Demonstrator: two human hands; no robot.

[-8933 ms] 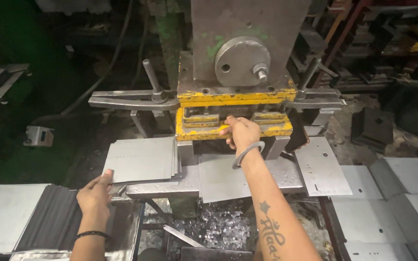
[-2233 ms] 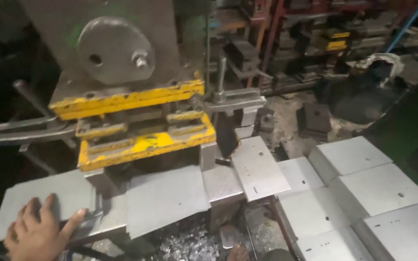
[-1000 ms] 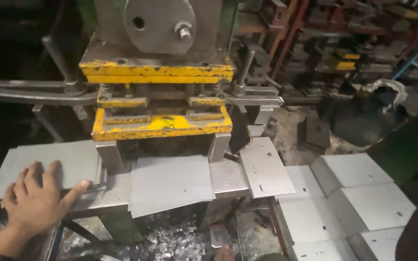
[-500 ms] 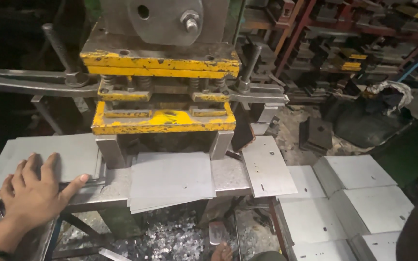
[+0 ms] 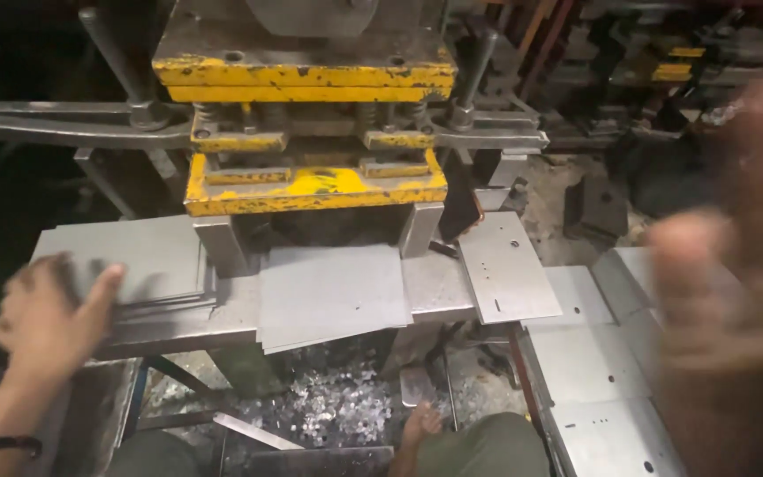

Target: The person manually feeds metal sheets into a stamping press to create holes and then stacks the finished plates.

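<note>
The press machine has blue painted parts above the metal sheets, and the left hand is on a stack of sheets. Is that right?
Not quite. The head view shows the press machine painted yellow, not blue. The left hand does rest on the stack of sheets.

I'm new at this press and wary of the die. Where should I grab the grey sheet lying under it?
Probably grip the grey sheet at its near edge, coming from the front: that edge juts past the steel table over the scrap, so fingers can get underneath. Its far edge sits under the yellow die.
</note>
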